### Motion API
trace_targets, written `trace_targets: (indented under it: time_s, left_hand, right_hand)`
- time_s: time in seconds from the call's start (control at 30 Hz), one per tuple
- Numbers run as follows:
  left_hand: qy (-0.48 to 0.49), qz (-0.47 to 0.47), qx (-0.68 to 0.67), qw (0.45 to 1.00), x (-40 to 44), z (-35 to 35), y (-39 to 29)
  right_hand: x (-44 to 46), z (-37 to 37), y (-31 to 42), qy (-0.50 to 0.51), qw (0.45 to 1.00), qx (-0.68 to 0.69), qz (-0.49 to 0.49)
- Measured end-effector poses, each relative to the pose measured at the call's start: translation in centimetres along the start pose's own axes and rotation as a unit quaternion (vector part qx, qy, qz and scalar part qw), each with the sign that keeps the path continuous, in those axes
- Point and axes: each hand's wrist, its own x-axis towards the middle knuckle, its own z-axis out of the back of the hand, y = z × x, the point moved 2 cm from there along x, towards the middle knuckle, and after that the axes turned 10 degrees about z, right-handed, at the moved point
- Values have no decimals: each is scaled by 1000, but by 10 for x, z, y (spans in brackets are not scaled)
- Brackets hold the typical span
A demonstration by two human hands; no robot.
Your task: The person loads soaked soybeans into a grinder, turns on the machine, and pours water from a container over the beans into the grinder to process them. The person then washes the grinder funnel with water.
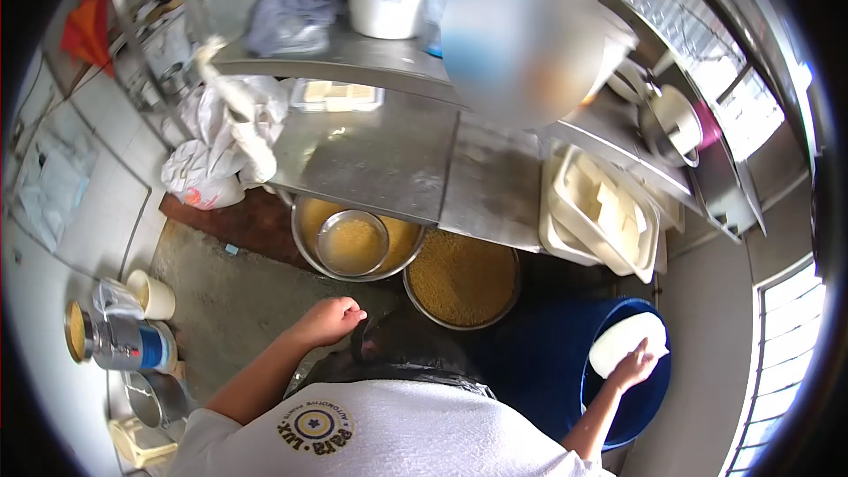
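Note:
My right hand (pixel 634 369) grips a smooth white rounded object (pixel 623 343) by its edge, over the mouth of a large blue barrel (pixel 539 358). Whether this object is a bowl or a lid, I cannot tell. In front of my body, my left hand (pixel 329 321) is curled into a loose fist, with nothing visible in it. Beyond that fist, a wide metal basin (pixel 305 252) holds yellowish contents and a smaller metal bowl (pixel 323 256). To its right stands a round container of yellow grain-like material (pixel 464 278).
A steel counter (pixel 380 155) runs ahead, with stacked cream trays (pixel 565 203) at its right end. A white bucket (pixel 393 0) stands on the shelf above. Plastic bags (pixel 208 163) hang at left; pots and containers (pixel 132 344) sit along the left wall.

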Motion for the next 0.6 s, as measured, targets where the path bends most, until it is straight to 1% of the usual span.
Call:
trace_targets:
  time_s: [0.03, 0.07, 0.1, 0.17, 0.23, 0.27, 0.3, 0.33, 0.4, 0.43, 0.47, 0.5, 0.53, 0.6]
  left_hand:
    - [-1, 6, -8, 1000, -8, 8, 15]
    - [0, 13, -15, 1000, -16, 17, 32]
    - [-8, 15, -22, 1000, -23, 27, 49]
    - [-8, 22, -20, 1000, -38, 42, 83]
    - [-26, 25, -29, 999, -58, 59, 113]
    - [-38, 24, -32, 998, -68, 68, 129]
    - [-45, 30, -37, 998, -78, 75, 146]
    - [-56, 24, -35, 998, -86, 80, 163]
    - [-73, 25, -36, 996, -106, 94, 191]
    - [-87, 38, -44, 994, -117, 101, 202]
    - [-102, 53, -52, 992, -128, 106, 213]
    - [-108, 61, -55, 991, -139, 110, 224]
    - [-127, 71, -66, 987, -150, 114, 236]
    - [-152, 93, -82, 980, -169, 121, 256]
  right_hand:
    - [-4, 14, 66, -2, 999, 34, -9]
    - [-9, 20, 112, -14, 998, 51, 29]
    - [-17, 25, 148, -26, 995, 66, 64]
    - [-37, 35, 199, -13, 993, 88, 78]
    - [-61, 39, 243, 66, 988, 111, 85]
    - [-80, 37, 268, 94, 974, 186, 87]
    - [-99, 31, 286, 127, 949, 274, 86]
    - [-121, 23, 310, 156, 930, 324, 78]
    - [-172, 11, 364, 231, 879, 415, 52]
    - [-199, 6, 391, 275, 854, 441, 19]
    - [-225, -8, 406, 315, 817, 483, 5]
    - [-250, -25, 413, 364, 790, 493, -13]
    - [-278, -32, 437, 422, 754, 503, -21]
    - [-332, -50, 476, 538, 698, 472, 29]
